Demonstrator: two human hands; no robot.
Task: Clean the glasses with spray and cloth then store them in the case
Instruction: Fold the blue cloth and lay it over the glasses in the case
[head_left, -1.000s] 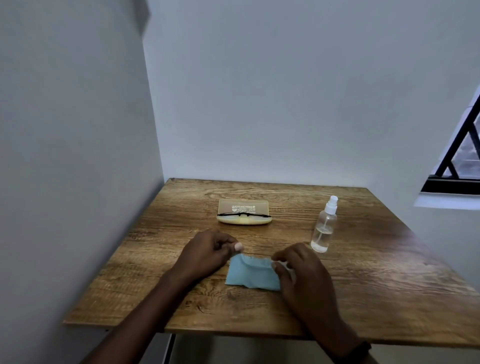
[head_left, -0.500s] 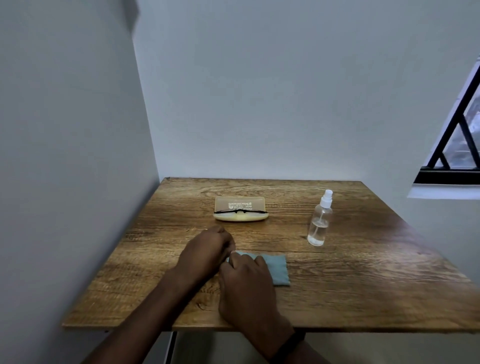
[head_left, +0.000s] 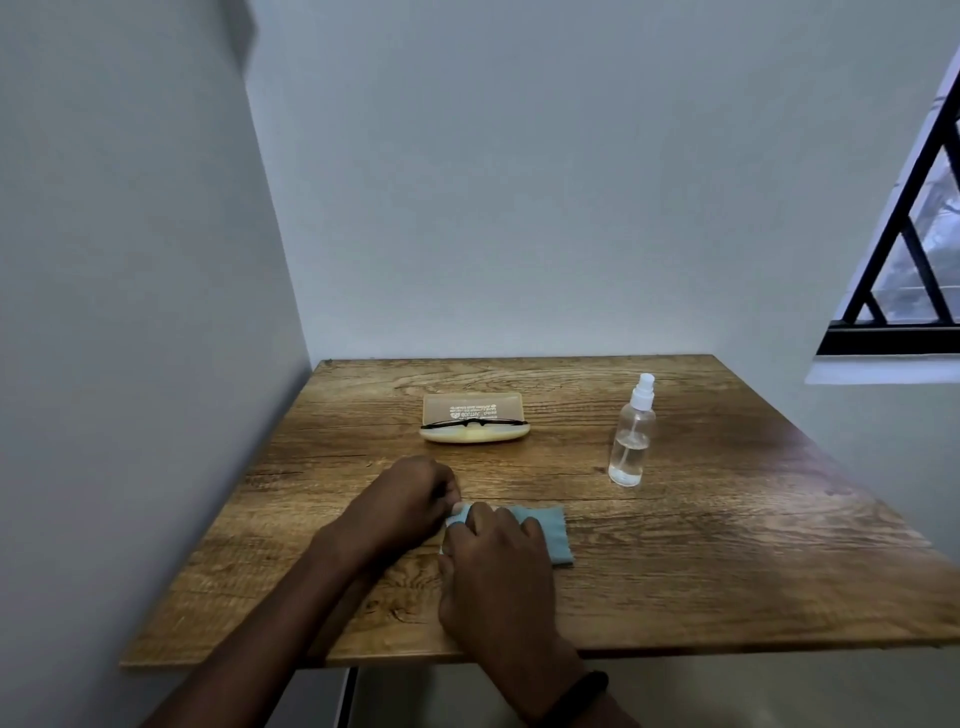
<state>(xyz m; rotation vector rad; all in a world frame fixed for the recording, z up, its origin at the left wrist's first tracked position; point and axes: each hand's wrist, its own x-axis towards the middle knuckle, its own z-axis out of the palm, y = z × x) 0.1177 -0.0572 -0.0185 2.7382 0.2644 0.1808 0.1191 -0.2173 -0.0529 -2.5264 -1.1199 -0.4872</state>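
Note:
A light blue cloth (head_left: 553, 535) lies folded on the wooden table (head_left: 727, 545) near its front middle. My right hand (head_left: 496, 561) presses flat on the cloth's left part and hides much of it. My left hand (head_left: 410, 499) pinches the cloth's left edge with curled fingers, touching the right hand. Behind them stands an open yellow glasses case (head_left: 474, 423), with black-framed glasses (head_left: 470, 424) lying across its front half. A clear spray bottle (head_left: 631, 434) with a white nozzle stands upright to the right, holding a little liquid.
Walls close in the table at the left and back. A barred window (head_left: 904, 249) is at the upper right. A dark band is on my right wrist (head_left: 579, 693). The table's front edge runs just under my forearms.
The cloth has been folded over from right to left. My right hand crossed leftward onto it and now meets the left hand. The view has shifted slightly.

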